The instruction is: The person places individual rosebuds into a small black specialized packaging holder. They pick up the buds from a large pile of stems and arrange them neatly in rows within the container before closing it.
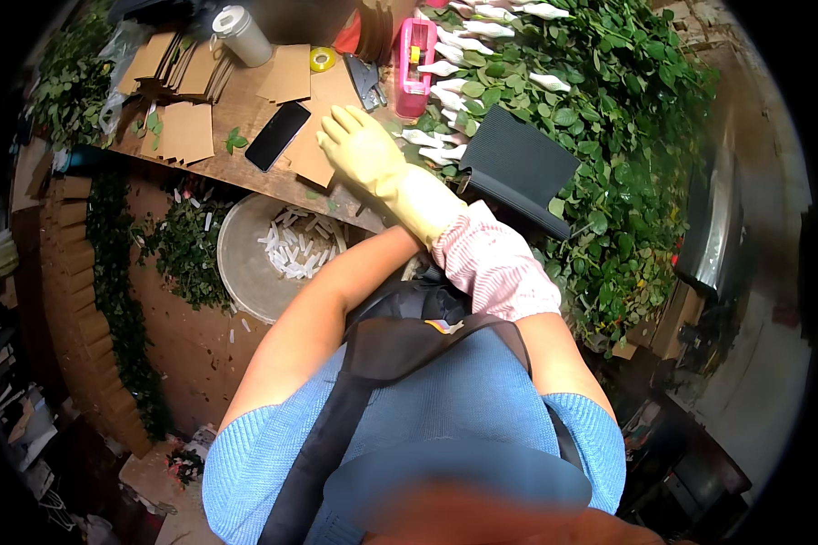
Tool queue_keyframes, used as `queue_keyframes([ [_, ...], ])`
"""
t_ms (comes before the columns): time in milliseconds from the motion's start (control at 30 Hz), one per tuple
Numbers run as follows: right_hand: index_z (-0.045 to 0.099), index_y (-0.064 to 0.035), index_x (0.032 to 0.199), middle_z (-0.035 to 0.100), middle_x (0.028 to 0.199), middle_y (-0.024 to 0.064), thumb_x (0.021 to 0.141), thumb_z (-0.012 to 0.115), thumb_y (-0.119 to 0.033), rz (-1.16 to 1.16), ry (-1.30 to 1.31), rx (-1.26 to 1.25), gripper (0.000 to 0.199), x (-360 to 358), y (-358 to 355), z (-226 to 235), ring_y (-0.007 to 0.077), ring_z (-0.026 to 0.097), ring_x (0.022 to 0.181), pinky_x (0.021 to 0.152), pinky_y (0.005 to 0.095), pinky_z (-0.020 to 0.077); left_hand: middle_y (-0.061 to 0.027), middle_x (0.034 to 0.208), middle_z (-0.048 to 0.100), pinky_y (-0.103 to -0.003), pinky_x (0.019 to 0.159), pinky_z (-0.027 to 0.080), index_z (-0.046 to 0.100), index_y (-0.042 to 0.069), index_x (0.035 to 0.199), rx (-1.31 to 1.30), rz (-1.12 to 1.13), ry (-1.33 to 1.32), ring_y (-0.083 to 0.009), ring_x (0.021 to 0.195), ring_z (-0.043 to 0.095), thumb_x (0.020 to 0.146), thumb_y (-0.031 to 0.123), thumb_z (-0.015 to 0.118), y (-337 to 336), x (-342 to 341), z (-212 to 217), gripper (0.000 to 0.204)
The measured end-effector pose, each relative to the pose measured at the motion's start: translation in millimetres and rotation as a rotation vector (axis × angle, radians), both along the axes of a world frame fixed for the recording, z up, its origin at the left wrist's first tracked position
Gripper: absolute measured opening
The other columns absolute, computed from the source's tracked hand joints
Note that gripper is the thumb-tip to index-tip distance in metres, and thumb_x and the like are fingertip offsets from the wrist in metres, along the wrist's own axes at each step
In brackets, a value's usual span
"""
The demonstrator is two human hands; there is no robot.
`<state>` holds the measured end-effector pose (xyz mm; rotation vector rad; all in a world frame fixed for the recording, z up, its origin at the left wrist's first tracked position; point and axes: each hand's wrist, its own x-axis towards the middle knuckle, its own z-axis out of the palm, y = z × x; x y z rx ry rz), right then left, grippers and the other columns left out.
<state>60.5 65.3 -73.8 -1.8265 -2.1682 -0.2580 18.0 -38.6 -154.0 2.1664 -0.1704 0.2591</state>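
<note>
- Reaching across the body in the head view, the right hand (362, 145) wears a yellow rubber glove and a pink striped sleeve cover; its fingers lie flat and spread on a brown cardboard sheet (323, 136) on the wooden table (245, 113), clamped on nothing.
- The left hand is hidden behind the right forearm, so its grip cannot be told.
- A black phone (277, 135) lies just beside the sheet.
- A pink tape dispenser (415, 68) and white wrapped flower buds (445, 73) lie near, among green leaves (609, 118).
- A round basin (245, 272) of white bits sits below the table.
</note>
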Motion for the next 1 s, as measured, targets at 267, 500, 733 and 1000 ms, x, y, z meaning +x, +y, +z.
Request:
queue_keyframes([
  [267, 0.071, -0.0047, 0.100, 0.070, 0.108, 0.0087, 0.080, 0.064, -0.017, 0.140, -0.063, 0.263, 0.024, 24.5, -15.4, 57.7, 0.0301, 0.064, 0.111, 0.101, 0.0384, 0.0502, -0.0165, 0.156, 0.046, -0.050, 0.123, 0.027, 0.052, 0.009, 0.148, -0.066, 0.037, -0.034, -0.0379, 0.146, 0.039, 0.093, 0.054, 0.060, 8.3, 0.5, 27.1, 0.071],
  [500, 0.073, -0.0096, 0.097, 0.074, 0.098, 0.0134, 0.098, 0.060, -0.033, -0.447, 0.370, -0.293, 0.027, 62.6, -47.1, 128.3, 0.0313, 0.073, 0.093, 0.082, 0.0409, 0.0571, -0.0165, 0.155, 0.047, -0.049, 0.123, 0.027, 0.053, 0.009, 0.147, 0.179, -0.164, -0.050, -0.0384, 0.145, 0.039, 0.093, 0.053, 0.061, 5.6, 10.0, 39.8, 0.071],
  [733, 0.066, -0.0101, 0.132, 0.074, 0.115, 0.0133, 0.105, 0.056, -0.032, -0.418, 0.633, 0.066, 0.036, 73.9, -122.5, 144.7, 0.0277, 0.072, 0.100, 0.090, 0.0347, 0.0557, -0.0220, 0.158, 0.041, -0.051, 0.124, 0.024, 0.044, 0.007, 0.153, 0.587, -0.194, 0.156, -0.0393, 0.147, 0.036, 0.093, 0.056, 0.058, 17.7, -16.9, 11.2, 0.079],
  [1000, 0.070, -0.0058, 0.124, 0.074, 0.113, 0.0115, 0.102, 0.067, -0.034, -0.791, 1.542, -0.570, 0.036, 49.5, -280.5, 46.7, 0.0165, 0.072, 0.094, 0.083, 0.0302, 0.0572, -0.0150, 0.141, 0.060, -0.049, 0.117, 0.033, 0.062, 0.007, 0.136, 0.405, -0.202, -0.021, -0.0333, 0.136, 0.049, 0.093, 0.045, 0.061, 6.3, 5.6, 6.5, 0.057],
])
